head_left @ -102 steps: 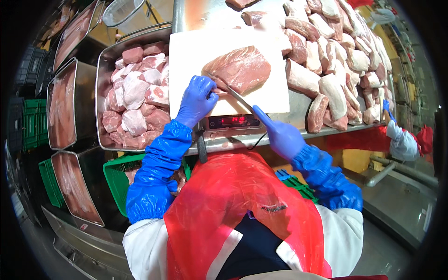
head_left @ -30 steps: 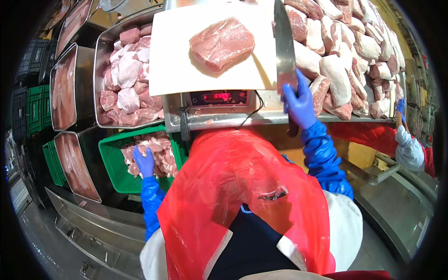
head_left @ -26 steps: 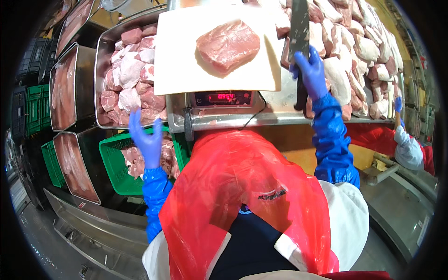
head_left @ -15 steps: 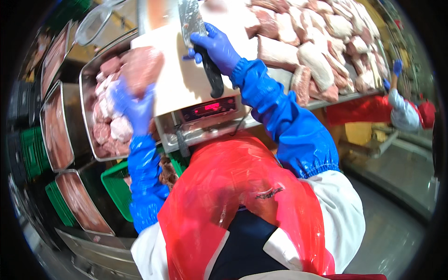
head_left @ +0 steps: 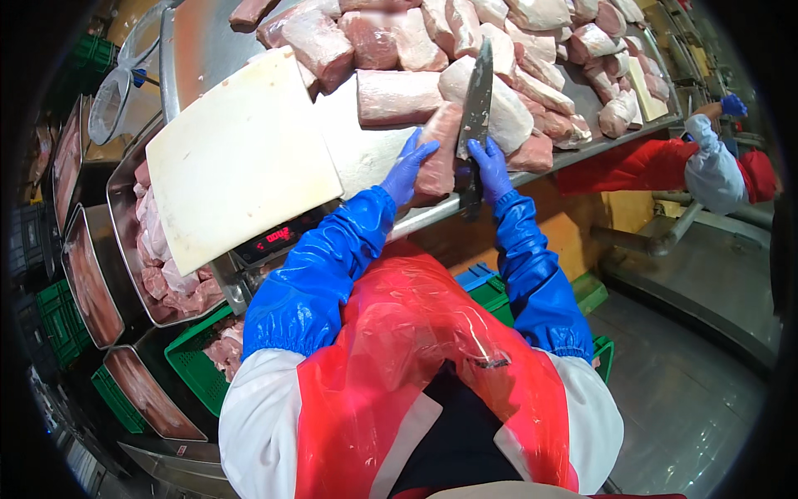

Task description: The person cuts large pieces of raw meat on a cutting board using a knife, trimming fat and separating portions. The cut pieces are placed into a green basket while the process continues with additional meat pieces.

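Observation:
In blue gloves, both my hands are at the near edge of the steel table. My left hand [head_left: 405,173] closes its fingers against the left side of a long piece of raw meat [head_left: 437,150] that points away from me. My right hand [head_left: 492,170] grips the black handle of a large knife [head_left: 477,104]. Its broad, smeared blade points away from me, just right of that piece. The palm sides of both hands are partly hidden. Beyond the blade lies a pale, fat-covered piece of meat [head_left: 509,116].
Many raw meat pieces [head_left: 399,97] cover the steel table [head_left: 199,50]. Left of my hands, a white cutting board [head_left: 241,150] rests over a scale with a red display [head_left: 278,237]. A steel bin of meat [head_left: 154,318] and a green crate [head_left: 195,366] stand left. Another worker's sleeve [head_left: 715,170] shows right.
My left hand has left the meat it held over the steel bin and moved right to another piece. My right hand has carried the knife from the cutting board to the pile.

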### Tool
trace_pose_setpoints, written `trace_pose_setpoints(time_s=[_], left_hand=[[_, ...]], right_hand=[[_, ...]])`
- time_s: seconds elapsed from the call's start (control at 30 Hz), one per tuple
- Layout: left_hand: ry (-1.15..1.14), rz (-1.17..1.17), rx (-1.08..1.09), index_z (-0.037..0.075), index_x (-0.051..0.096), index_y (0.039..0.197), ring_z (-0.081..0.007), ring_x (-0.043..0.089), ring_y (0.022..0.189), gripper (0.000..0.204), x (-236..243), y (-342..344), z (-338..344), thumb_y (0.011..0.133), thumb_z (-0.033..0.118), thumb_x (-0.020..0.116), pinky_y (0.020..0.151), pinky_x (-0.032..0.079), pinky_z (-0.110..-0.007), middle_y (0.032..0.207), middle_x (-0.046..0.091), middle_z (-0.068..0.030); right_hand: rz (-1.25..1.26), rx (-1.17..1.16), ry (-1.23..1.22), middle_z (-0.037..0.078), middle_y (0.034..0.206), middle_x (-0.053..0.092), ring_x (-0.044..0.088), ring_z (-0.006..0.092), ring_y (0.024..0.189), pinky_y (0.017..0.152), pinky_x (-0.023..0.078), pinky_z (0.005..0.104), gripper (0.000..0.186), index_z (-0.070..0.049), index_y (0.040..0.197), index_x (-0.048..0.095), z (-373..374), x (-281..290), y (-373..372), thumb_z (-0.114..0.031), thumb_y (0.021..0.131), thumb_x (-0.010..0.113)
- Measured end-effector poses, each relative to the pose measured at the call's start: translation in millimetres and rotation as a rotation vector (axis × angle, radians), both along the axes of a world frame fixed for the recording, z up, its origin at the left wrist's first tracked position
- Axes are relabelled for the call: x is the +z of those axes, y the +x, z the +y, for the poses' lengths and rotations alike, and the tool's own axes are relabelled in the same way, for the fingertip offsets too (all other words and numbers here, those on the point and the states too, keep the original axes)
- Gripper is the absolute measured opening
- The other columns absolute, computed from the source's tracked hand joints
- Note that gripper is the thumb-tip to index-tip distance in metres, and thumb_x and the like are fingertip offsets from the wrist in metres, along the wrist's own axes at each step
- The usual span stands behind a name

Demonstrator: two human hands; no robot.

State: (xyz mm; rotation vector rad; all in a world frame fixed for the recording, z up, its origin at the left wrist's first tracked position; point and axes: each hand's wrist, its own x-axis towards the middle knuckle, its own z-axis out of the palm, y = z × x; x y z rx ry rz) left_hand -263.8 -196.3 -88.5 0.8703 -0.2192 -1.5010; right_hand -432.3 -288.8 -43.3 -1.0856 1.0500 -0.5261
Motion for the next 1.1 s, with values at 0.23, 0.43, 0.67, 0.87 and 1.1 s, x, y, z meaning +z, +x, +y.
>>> trace_pose_setpoints(time_s=[0.23,0.43,0.67,0.87,1.1], left_hand=[[0.001,0.187,0.060,-0.001,0.040,0.147,-0.0314,0.061,0.120,0.063,121.0,49.6,95.8,0.090,0.015,0.060,0.107,0.048,-0.046,0.136,0.059,-0.0177],[0.331,-0.540,-0.099,0.002,0.058,0.132,-0.0213,0.068,0.094,0.056,168.0,227.7,196.0,0.095,0.044,0.062,0.082,0.056,-0.033,0.111,0.069,-0.0110],[0.220,-1.077,0.730,-0.001,0.054,0.134,-0.0201,0.057,0.117,0.041,133.4,245.2,287.2,0.100,0.022,0.057,0.101,0.045,-0.035,0.125,0.060,-0.0103],[0.119,-0.847,0.764,-0.005,0.033,0.150,-0.0329,0.028,0.146,0.062,117.6,170.7,248.8,0.100,0.024,0.056,0.120,0.021,-0.042,0.155,0.034,-0.0209],[-0.212,-1.005,0.457,0.001,0.052,0.140,-0.0209,0.056,0.126,0.044,122.4,363.1,172.3,0.106,0.027,0.041,0.111,0.037,-0.034,0.131,0.064,-0.0125]], right_hand=[[-0.427,0.202,-0.075,0.020,0.129,0.060,0.068,0.0315,0.107,0.073,0.063,0.0387,0.040,0.002,0.136,0.046,43.3,136.6,47.1,-0.025,0.106,0.047],[-0.399,0.389,-0.085,0.016,0.122,0.064,0.067,0.0252,0.110,0.086,0.059,0.0396,0.043,0.001,0.135,0.051,62.9,141.4,153.3,-0.028,0.104,0.052],[-0.210,0.581,-0.309,0.010,0.122,0.066,0.062,0.0159,0.111,0.101,0.047,0.0298,0.043,0.001,0.130,0.057,38.0,98.5,320.6,-0.030,0.100,0.058],[-0.206,0.421,-0.175,0.005,0.111,0.065,0.058,0.0124,0.099,0.092,0.046,0.0287,0.040,0.000,0.127,0.058,131.7,62.7,316.5,-0.027,0.099,0.060],[-0.176,0.276,-0.030,0.009,0.097,0.065,0.066,0.0187,0.076,0.066,0.058,0.0339,0.030,-0.003,0.122,0.055,195.1,107.4,214.3,-0.026,0.103,0.055]])
